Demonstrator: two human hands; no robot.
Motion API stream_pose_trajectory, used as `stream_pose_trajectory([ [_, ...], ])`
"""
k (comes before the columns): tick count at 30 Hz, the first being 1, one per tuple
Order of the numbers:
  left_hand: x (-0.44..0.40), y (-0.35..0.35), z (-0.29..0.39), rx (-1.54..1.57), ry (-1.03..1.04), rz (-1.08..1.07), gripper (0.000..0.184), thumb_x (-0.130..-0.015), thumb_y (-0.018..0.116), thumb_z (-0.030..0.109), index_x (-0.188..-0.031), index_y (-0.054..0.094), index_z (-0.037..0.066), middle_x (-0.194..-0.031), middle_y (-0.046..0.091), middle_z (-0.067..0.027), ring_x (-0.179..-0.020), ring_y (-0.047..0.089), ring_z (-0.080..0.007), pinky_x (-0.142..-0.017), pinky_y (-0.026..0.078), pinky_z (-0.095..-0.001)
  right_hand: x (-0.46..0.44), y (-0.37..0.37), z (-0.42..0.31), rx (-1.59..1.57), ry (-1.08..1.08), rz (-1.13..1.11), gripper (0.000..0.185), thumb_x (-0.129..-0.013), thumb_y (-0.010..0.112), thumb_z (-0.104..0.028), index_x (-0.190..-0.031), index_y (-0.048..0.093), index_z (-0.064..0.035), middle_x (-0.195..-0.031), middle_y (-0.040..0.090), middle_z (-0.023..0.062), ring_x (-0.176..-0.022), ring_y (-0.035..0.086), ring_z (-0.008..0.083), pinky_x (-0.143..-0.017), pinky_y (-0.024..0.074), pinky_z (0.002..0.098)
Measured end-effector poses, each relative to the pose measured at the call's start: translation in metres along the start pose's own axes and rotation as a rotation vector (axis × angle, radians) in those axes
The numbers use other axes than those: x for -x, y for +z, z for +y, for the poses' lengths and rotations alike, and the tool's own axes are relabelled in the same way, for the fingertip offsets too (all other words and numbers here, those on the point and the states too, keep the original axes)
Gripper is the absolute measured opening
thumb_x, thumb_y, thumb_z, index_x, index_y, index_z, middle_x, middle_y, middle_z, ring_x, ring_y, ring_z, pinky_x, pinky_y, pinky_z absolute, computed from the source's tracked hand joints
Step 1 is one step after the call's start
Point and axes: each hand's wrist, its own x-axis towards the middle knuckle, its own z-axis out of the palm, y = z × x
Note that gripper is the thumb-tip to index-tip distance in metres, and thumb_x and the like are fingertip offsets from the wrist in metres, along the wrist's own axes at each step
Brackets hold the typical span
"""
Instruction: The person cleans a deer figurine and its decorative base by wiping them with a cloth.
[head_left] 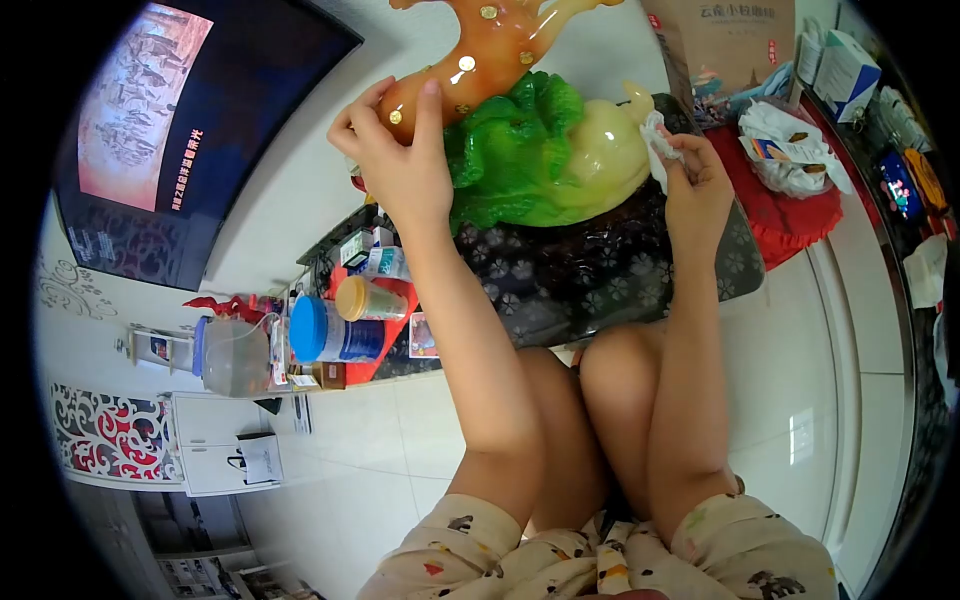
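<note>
A large glossy ornament stands on a dark patterned tabletop (510,310). It has an orange-brown figure (485,55) with gold coin shapes, green leaves (520,165) and a pale yellow-green bulb (612,150). My left hand (400,160) holds the lower end of the orange part, thumb and fingers spread around it. At the bulb's right side, my right hand (695,180) pinches a crumpled white tissue (660,142), which touches the bulb near its small stem.
Left of the ornament are a blue-lidded tub (335,330), a yellow-lidded jar (370,298) and small boxes. Beyond them is a large screen (200,110). To the right, a white plastic bag (790,150) lies on red cloth (780,220), near a paper bag (735,45).
</note>
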Motion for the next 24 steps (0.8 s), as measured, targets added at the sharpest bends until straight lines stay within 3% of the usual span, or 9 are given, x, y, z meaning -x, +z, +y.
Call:
stream_pose_trajectory([
  [3,0.000,0.001,0.001,-0.023,0.002,0.011,0.044,-0.084,0.070,0.037,-0.113,0.059,0.005,-0.119,0.040,-0.0126,-0.107,0.053,-0.0284,-0.094,0.043,-0.0386,0.011,-0.004,-0.002,0.019,0.042,-0.015,0.013,-0.085,0.054,0.008,-0.095,0.061,0.0020,-0.100,0.071,0.0112,-0.089,0.065,0.0103,-0.075,0.0486,0.0246],
  [9,0.000,0.001,-0.001,-0.018,0.020,0.013,0.043,-0.085,0.070,0.036,-0.113,0.059,0.005,-0.118,0.040,-0.0127,-0.107,0.053,-0.0279,-0.095,0.043,-0.0381,0.012,-0.029,-0.015,0.344,0.196,-0.285,0.017,-0.082,0.054,0.010,-0.093,0.064,0.0020,-0.097,0.071,0.0140,-0.083,0.066,0.0123,-0.071,0.0493,0.0261],
  [13,0.000,0.000,-0.002,-0.005,0.029,0.012,0.043,-0.085,0.070,0.036,-0.113,0.059,0.005,-0.118,0.041,-0.0128,-0.107,0.053,-0.0278,-0.094,0.043,-0.0377,0.007,-0.023,-0.012,0.171,0.011,0.160,0.019,-0.081,0.055,0.009,-0.096,0.063,0.0022,-0.090,0.071,0.0123,-0.084,0.067,0.0146,-0.073,0.0499,0.0269],
  [16,0.000,0.001,-0.004,-0.002,0.042,0.021,0.043,-0.085,0.069,0.036,-0.113,0.060,0.005,-0.118,0.041,-0.0128,-0.106,0.054,-0.0278,-0.094,0.043,-0.0376,-0.001,-0.014,-0.009,0.152,-0.097,0.234,0.019,-0.081,0.055,0.009,-0.098,0.063,0.0025,-0.090,0.070,0.0117,-0.085,0.067,0.0146,-0.075,0.0499,0.0265],
  [18,0.000,0.001,-0.005,-0.005,0.049,0.024,0.043,-0.085,0.069,0.037,-0.113,0.060,0.005,-0.118,0.041,-0.0129,-0.106,0.054,-0.0278,-0.094,0.043,-0.0376,-0.004,-0.010,0.005,0.127,-0.010,0.064,0.020,-0.082,0.055,0.007,-0.099,0.062,0.0019,-0.095,0.070,0.0114,-0.087,0.066,0.0136,-0.074,0.0495,0.0262],
  [20,0.000,0.001,-0.004,-0.019,0.044,0.023,0.043,-0.085,0.069,0.038,-0.113,0.060,0.006,-0.118,0.041,-0.0129,-0.107,0.054,-0.0279,-0.094,0.043,-0.0378,0.002,0.000,0.008,0.051,0.030,0.088,0.018,-0.082,0.054,0.007,-0.097,0.063,0.0018,-0.090,0.070,0.0118,-0.082,0.065,0.0125,-0.071,0.0490,0.0257],
  [24,-0.001,0.001,-0.004,-0.025,0.034,0.018,0.044,-0.085,0.069,0.038,-0.113,0.060,0.005,-0.119,0.041,-0.0131,-0.107,0.054,-0.0281,-0.094,0.043,-0.0381,0.017,-0.002,-0.010,0.264,0.088,0.052,0.013,-0.083,0.056,0.006,-0.094,0.062,0.0025,-0.085,0.071,0.0137,-0.077,0.065,0.0109,-0.067,0.0484,0.0248],
])
